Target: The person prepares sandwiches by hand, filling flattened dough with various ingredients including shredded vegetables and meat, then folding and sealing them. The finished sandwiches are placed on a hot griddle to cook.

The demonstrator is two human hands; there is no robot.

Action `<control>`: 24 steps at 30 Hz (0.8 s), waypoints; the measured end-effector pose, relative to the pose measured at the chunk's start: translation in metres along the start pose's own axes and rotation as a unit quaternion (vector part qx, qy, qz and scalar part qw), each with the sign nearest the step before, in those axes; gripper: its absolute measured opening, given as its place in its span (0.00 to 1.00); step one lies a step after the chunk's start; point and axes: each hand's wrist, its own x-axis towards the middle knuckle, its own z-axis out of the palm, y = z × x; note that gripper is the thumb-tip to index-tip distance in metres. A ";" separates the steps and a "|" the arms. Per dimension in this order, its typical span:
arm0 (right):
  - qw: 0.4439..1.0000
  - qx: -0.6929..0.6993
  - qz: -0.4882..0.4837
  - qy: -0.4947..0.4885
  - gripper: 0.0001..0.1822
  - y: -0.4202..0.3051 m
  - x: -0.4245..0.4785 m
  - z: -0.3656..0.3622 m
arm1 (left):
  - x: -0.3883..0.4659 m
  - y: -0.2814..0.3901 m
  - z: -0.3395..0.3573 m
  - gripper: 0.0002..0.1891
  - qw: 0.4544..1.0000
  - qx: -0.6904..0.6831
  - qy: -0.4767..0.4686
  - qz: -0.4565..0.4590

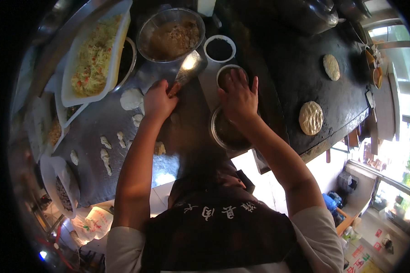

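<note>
My left hand (159, 99) is closed around the handle of a broad metal scraper (190, 66), whose shiny blade points up and to the right. With fingers spread, my right hand (241, 99) reaches over a small white-rimmed bowl (220, 70); whether the fingertips touch its contents is unclear. Below that palm, partly hidden by the hand and wrist, is a round metal bowl (218, 136). Another white-rimmed bowl (219, 48) holds something dark. A large clear bowl (172, 37) of brown filling stands beyond the scraper. Dough lumps (131, 99) lie beside my left wrist.
A white tub (92, 61) of shredded vegetables stands at the upper left. Small dough scraps (106, 160) dot the metal worktop. Two flat dough rounds (311, 118) (331, 67) lie on a dark griddle (287, 68) at right, with a metal pot (307, 17) behind. A white bowl (51, 184) sits at the lower left edge.
</note>
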 end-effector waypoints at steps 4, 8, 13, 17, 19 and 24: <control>0.999 0.006 0.025 -0.030 0.28 0.003 -0.001 0.000 | -0.024 0.001 -0.001 0.14 0.997 -0.075 -0.003 -0.035; 0.998 0.037 -0.020 0.048 0.27 0.009 -0.015 -0.013 | -0.049 -0.009 0.008 0.17 0.988 -0.136 0.058 0.036; 0.977 0.114 0.111 0.142 0.33 0.081 -0.075 -0.071 | -0.089 -0.003 0.001 0.16 0.971 -0.235 0.040 -0.015; 0.955 0.060 0.187 0.221 0.27 0.189 -0.129 -0.067 | -0.101 0.016 0.013 0.15 0.943 -0.330 -0.007 -0.027; 0.958 0.094 0.182 0.203 0.28 0.206 -0.134 -0.070 | -0.101 0.024 0.022 0.16 0.959 -0.282 0.010 0.029; 0.960 0.146 0.170 0.166 0.31 0.215 -0.143 -0.076 | -0.111 0.085 0.022 0.17 0.957 -0.286 -0.006 0.037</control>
